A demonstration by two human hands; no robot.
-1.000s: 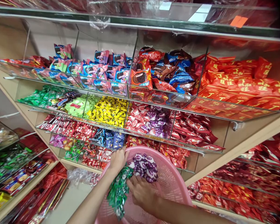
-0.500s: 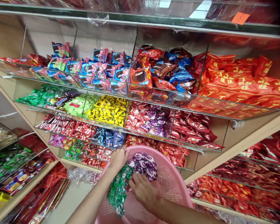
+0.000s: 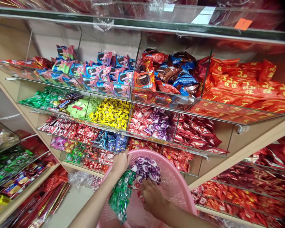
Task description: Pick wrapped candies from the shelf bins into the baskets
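Observation:
My left hand is closed over the upper left rim of a pink plastic basket. Inside the basket, my right hand has its fingers curled down over a few red-and-white wrapped candies, partly hidden beneath it. Just above its fingers lies a pile of purple-and-white wrapped candies. Green wrapped candies form a heap along the basket's left side, below my left wrist.
Beyond the basket rises a wooden shelf with clear bins of sweets: yellow candies, cookie packets, red packets. A clear ledge runs close above the rim. More stocked shelves stand left and right.
My right hand has shifted to the right inside the basket, away from the green candies, and more red-and-white candies show beside it. My left hand stays on the rim.

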